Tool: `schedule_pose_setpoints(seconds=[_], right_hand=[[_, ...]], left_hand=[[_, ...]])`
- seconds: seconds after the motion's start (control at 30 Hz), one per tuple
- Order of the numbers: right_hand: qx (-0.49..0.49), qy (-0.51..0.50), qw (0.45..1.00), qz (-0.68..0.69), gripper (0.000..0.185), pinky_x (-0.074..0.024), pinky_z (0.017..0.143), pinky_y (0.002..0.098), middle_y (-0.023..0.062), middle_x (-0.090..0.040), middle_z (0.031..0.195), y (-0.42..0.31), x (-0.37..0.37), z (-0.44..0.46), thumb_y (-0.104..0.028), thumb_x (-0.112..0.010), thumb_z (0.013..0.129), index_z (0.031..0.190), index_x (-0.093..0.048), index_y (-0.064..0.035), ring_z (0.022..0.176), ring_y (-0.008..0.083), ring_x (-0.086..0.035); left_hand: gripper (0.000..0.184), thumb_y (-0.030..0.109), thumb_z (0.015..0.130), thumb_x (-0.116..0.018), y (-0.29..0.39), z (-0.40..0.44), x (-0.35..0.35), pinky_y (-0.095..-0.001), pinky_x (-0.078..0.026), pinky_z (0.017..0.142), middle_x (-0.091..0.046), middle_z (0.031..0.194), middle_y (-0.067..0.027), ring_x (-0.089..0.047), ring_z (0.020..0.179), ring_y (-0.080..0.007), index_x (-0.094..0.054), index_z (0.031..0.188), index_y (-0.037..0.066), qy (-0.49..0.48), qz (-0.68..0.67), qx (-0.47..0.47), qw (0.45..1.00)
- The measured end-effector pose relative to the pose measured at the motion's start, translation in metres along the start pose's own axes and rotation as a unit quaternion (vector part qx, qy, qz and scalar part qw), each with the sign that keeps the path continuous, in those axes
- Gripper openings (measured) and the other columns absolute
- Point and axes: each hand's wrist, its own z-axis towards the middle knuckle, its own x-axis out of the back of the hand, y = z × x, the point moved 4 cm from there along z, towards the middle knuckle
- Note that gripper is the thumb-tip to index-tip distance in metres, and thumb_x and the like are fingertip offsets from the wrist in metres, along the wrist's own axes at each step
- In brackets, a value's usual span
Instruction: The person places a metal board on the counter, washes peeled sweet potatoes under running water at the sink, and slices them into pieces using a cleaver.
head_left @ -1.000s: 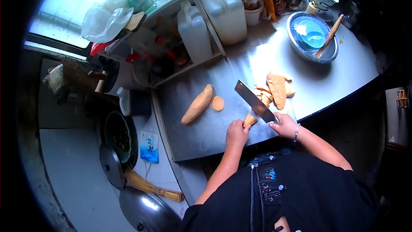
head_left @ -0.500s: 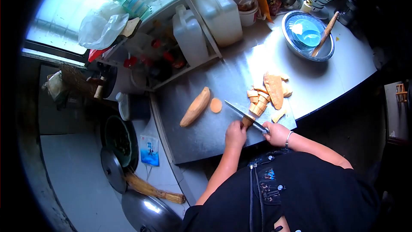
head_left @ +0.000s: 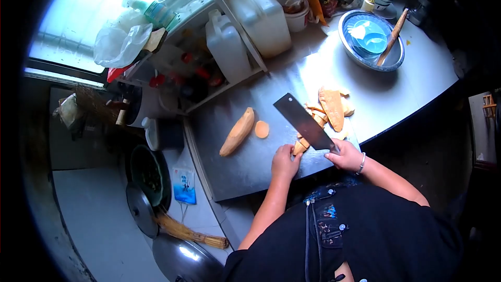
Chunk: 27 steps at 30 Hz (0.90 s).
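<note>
My right hand [head_left: 346,156] grips the handle of a cleaver [head_left: 305,121], its broad dark blade turned flat toward the camera. Under my left hand [head_left: 285,163], the fingertips press on a peeled piece of sweet potato [head_left: 298,148] near the counter's front edge. The blade partly covers a pile of cut chunks. Behind it lie a long sweet potato slab [head_left: 331,107] and several smaller pieces. To the left rest a whole peeled sweet potato [head_left: 237,132] and one round slice [head_left: 262,129].
On the metal-topped counter [head_left: 209,177], a steel basin [head_left: 383,68] holds blue bowls and a wooden-handled tool. White plastic jugs [head_left: 261,18] and tubs stand at the back. A shelf [head_left: 224,91] rises at the left. Below are a pot lid [head_left: 141,209] and a straw brush [head_left: 193,232].
The cleaver has come up off the sweet potato, and its blade has turned from edge-on to flat toward the camera. My right hand has shifted slightly right; my left hand stays at the piece.
</note>
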Motion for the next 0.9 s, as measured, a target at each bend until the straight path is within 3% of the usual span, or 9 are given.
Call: schedule_pose_setpoints(seconds=[0.03,0.07,0.13,0.17,0.3,0.43,0.5,0.6,0.9], right_hand=[[0.074,0.041,0.996,-0.036,0.032,-0.0462,0.057,0.0265,0.0024,-0.056,0.069,-0.004,0.005,0.000,-0.014,-0.060,0.081,0.110,-0.051,-0.0009,0.058,0.0131,-0.054],[-0.016,0.038,0.998,-0.047,0.036,-0.0467,0.070,0.0284,0.0055,-0.059,0.080,-0.001,0.014,-0.003,-0.011,-0.060,0.080,0.113,-0.050,-0.0010,0.072,0.0163,-0.056],[0.022,0.079,0.997,-0.015,0.037,-0.0467,0.070,0.0285,0.0051,-0.060,0.080,0.000,0.025,-0.006,-0.011,-0.060,0.080,0.114,-0.049,-0.0006,0.072,0.0164,-0.055],[0.013,0.083,0.996,0.013,0.033,-0.0465,0.057,0.0260,0.0021,-0.056,0.068,0.005,0.028,-0.006,-0.010,-0.058,0.081,0.113,-0.050,-0.0012,0.057,0.0125,-0.053],[-0.034,0.101,0.991,0.081,0.025,-0.0404,0.041,0.0210,-0.0001,-0.051,0.059,0.008,0.037,-0.021,-0.008,-0.054,0.084,0.108,-0.051,-0.0037,0.043,0.0057,-0.047],[-0.021,0.101,0.990,0.095,0.026,-0.0407,0.042,0.0216,-0.0003,-0.051,0.059,0.020,0.037,-0.031,-0.008,-0.054,0.083,0.108,-0.051,-0.0031,0.043,0.0064,-0.047],[-0.041,0.113,0.987,0.103,0.026,-0.0406,0.042,0.0217,-0.0005,-0.050,0.059,0.027,0.038,-0.034,-0.008,-0.054,0.083,0.109,-0.051,-0.0029,0.043,0.0064,-0.047],[-0.043,0.103,0.989,0.095,0.028,-0.0402,0.042,0.0217,-0.0003,-0.050,0.059,0.028,0.040,-0.036,-0.008,-0.055,0.083,0.111,-0.050,-0.0026,0.044,0.0065,-0.046],[-0.028,0.097,0.990,0.094,0.031,-0.0390,0.043,0.0206,-0.0013,-0.050,0.060,0.040,0.048,-0.039,-0.009,-0.056,0.084,0.113,-0.049,-0.0023,0.044,0.0057,-0.045]], left_hand=[[0.026,0.015,0.071,-0.071,0.003,0.001,0.001,-0.0369,-0.048,0.068,-0.059,0.087,-0.0150,-0.059,0.076,-0.0316,-0.059,0.092,0.004,0.001,0.001,-0.002,1.000],[0.031,0.014,0.069,-0.071,0.008,0.002,0.003,-0.0370,-0.048,0.070,-0.059,0.091,-0.0145,-0.058,0.078,-0.0314,-0.058,0.096,0.005,0.012,0.010,-0.023,1.000],[0.036,0.014,0.068,-0.072,0.016,0.004,0.005,-0.0370,-0.048,0.071,-0.058,0.094,-0.0141,-0.058,0.081,-0.0312,-0.057,0.099,0.006,0.023,0.020,-0.046,0.998],[0.036,0.013,0.068,-0.071,0.019,0.006,0.003,-0.0376,-0.048,0.073,-0.057,0.096,-0.0136,-0.057,0.084,-0.0308,-0.057,0.101,0.006,0.008,0.040,-0.048,0.998],[0.037,0.009,0.067,-0.066,0.017,0.016,0.002,-0.0389,-0.046,0.080,-0.057,0.099,-0.0110,-0.054,0.094,-0.0305,-0.057,0.103,0.009,0.050,0.099,-0.034,0.993],[0.040,0.010,0.065,-0.064,0.034,0.034,0.010,-0.0406,-0.043,0.085,-0.055,0.105,-0.0096,-0.051,0.100,-0.0303,-0.058,0.104,0.010,0.086,0.111,-0.096,0.985],[0.044,0.011,0.063,-0.064,0.056,0.041,0.002,-0.0428,-0.040,0.089,-0.052,0.111,-0.0090,-0.050,0.103,-0.0307,-0.058,0.107,0.013,0.025,0.097,-0.207,0.973],[0.046,0.012,0.063,-0.064,0.074,0.045,-0.014,-0.0440,-0.039,0.090,-0.051,0.113,-0.0096,-0.049,0.104,-0.0316,-0.059,0.109,0.017,-0.034,0.126,-0.220,0.967],[0.055,0.027,0.061,-0.076,0.064,0.044,-0.018,-0.0405,-0.042,0.083,-0.057,0.097,-0.0120,-0.051,0.094,-0.0322,-0.054,0.108,0.010,-0.033,0.139,-0.104,0.984]])
